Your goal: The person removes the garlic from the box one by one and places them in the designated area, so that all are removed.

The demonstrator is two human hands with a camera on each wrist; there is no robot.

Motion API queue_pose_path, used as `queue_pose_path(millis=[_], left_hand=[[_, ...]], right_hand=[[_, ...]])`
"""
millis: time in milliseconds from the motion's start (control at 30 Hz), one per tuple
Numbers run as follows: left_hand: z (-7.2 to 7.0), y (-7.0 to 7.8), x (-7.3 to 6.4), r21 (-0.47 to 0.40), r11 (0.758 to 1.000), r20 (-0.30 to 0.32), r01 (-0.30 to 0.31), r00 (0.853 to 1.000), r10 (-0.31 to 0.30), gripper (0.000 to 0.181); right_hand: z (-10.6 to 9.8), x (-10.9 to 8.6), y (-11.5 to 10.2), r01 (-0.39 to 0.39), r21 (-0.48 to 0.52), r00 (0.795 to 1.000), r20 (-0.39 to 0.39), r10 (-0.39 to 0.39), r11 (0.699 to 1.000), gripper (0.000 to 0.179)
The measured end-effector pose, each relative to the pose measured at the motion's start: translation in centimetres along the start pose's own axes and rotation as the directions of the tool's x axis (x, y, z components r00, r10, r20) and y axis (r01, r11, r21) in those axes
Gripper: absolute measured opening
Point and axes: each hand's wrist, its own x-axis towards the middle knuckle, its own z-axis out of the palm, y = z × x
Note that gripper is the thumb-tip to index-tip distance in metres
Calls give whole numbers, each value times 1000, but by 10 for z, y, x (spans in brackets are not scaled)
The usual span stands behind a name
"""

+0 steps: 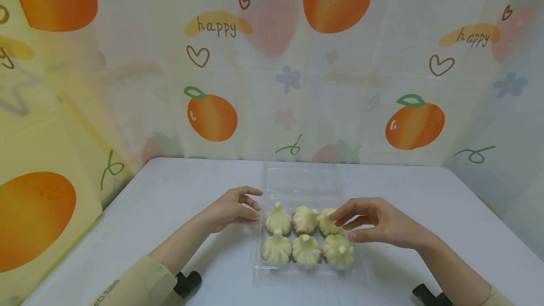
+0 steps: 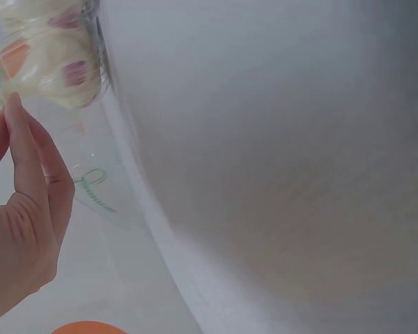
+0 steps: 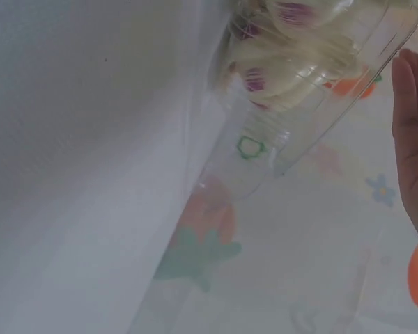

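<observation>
A clear plastic clamshell box stands on the white table with its lid folded back behind it. Several pale garlic bulbs sit inside in two rows, some with purple patches that show through the wall in both wrist views. My left hand is at the box's left side, fingertips right at the rim, thumb and fingers apart in the head view. Above the right side my right hand hovers with relaxed fingers, overlapping the back right bulb. In the right wrist view its straight fingers lie beside the rim.
The white table reaches back to a printed cloth hung behind it, patterned with oranges and hearts. Black wrist mounts sit at both sleeves.
</observation>
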Motion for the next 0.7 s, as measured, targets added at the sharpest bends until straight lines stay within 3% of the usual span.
queue_pose_path(millis=[333, 533, 700], left_hand=[[0, 1, -2, 4, 999, 0, -36, 999, 36, 77], [0, -1, -1, 17, 998, 2, -57, 998, 57, 84], [-1, 0, 0, 69, 995, 49, -68, 997, 65, 80]], right_hand=[[4, -2, 7, -43, -7, 992, 115, 43, 999, 31], [5, 0, 11, -55, -41, 988, 139, 61, 998, 30], [5, 0, 13, -60, -77, 988, 137, 70, 995, 31]])
